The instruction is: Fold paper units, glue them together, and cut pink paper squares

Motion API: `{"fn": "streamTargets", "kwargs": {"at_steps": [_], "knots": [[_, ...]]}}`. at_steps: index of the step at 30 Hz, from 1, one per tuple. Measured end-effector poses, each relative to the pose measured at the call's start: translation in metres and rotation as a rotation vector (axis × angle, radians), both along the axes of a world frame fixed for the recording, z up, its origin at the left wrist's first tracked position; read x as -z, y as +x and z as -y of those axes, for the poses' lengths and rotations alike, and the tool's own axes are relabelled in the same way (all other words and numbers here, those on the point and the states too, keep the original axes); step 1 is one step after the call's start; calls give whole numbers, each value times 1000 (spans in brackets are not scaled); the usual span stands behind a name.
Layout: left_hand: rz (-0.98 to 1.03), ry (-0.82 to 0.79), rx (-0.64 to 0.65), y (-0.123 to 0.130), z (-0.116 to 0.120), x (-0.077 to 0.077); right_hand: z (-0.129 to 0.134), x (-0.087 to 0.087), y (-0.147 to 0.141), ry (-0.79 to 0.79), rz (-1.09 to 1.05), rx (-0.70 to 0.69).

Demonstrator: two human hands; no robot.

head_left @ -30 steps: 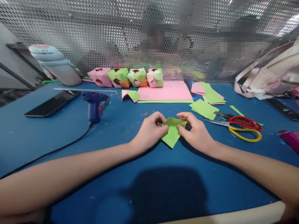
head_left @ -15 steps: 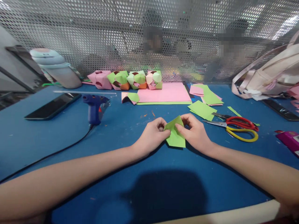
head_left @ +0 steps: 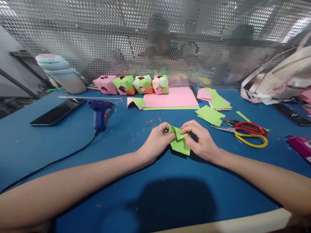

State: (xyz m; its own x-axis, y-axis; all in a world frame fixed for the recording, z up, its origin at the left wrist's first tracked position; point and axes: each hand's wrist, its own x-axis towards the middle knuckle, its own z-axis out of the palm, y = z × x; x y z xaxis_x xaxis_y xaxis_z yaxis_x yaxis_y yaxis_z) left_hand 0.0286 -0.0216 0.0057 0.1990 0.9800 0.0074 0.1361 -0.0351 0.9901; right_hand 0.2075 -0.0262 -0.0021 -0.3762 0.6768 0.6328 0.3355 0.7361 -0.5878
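A small piece of green paper (head_left: 180, 147) is held just above the blue table between my two hands, its top corner bent down toward me. My left hand (head_left: 160, 139) pinches its left edge between thumb and fingers. On the other side my right hand (head_left: 200, 139) is closed on the right edge, fingertips pressing the folded-down flap and the thumb lower. To the right lie scissors (head_left: 251, 137) with one red and one yellow handle, beside a small stack of green paper squares (head_left: 210, 115).
Folded paper shapes (head_left: 125, 84) stand in a row before a perforated metal screen (head_left: 121, 38). Pink sheets (head_left: 175, 96) lie behind my hands. At left are a blue glue gun (head_left: 99, 115) with cord, a phone (head_left: 58, 113) and a plush-like bottle (head_left: 60, 72); a bag (head_left: 284, 77) stands right.
The green paper's upper corner, upright before, is now folded down toward me. My right fingers have shifted onto the flap; my left hand keeps its pinch.
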Motion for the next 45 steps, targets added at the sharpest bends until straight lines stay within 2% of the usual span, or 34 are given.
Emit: {"fn": "streamTargets", "kwargs": {"at_steps": [3, 9, 16, 29, 45], "knots": [[-47, 45, 10, 0, 0, 1, 0, -1, 1, -71, -6, -2], [-74, 106, 50, -2, -2, 5, -2, 3, -2, -164, -59, 102], [-65, 126, 51, -3, -4, 8, -5, 2, -1, -255, -10, 12], [-117, 137, 89, -2, -4, 5, -5, 2, -1, -295, -8, 58], [-97, 22, 146, -2, -4, 3, -4, 7, -1, -283, 50, 58]]}}
